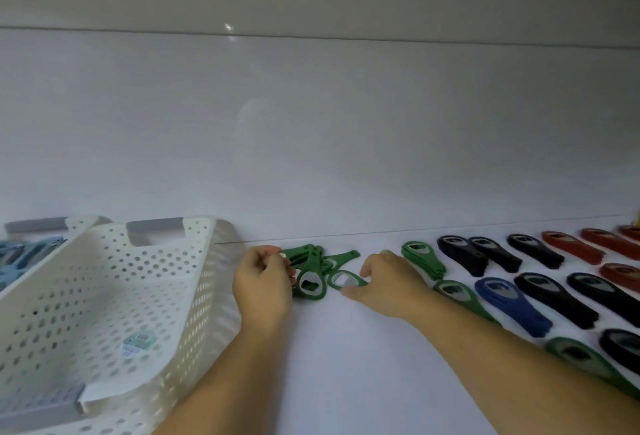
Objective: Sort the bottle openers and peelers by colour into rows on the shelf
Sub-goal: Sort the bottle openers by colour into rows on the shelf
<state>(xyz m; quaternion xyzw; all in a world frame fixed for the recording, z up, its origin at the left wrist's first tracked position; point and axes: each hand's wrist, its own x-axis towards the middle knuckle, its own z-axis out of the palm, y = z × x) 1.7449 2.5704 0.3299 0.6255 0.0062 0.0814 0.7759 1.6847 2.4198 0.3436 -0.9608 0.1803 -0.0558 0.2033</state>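
White shelf (346, 365) under a glossy wall (311, 123). Far left, the back basket (86, 221) holds pale blue things (20, 254); the front basket (104, 296), white and perforated, sits just beside my left hand (263, 278). That hand grips a fanned green bunch (311, 261) of openers, heads resting on the shelf. Just to the right, my right hand (384, 282) pinches the head of one green opener (346, 278) lying flat. My hands are close but apart. Past my right wrist lie a green stack (420, 259), then black openers (460, 254), a blue opener (512, 306) and red openers (568, 247) in rows.
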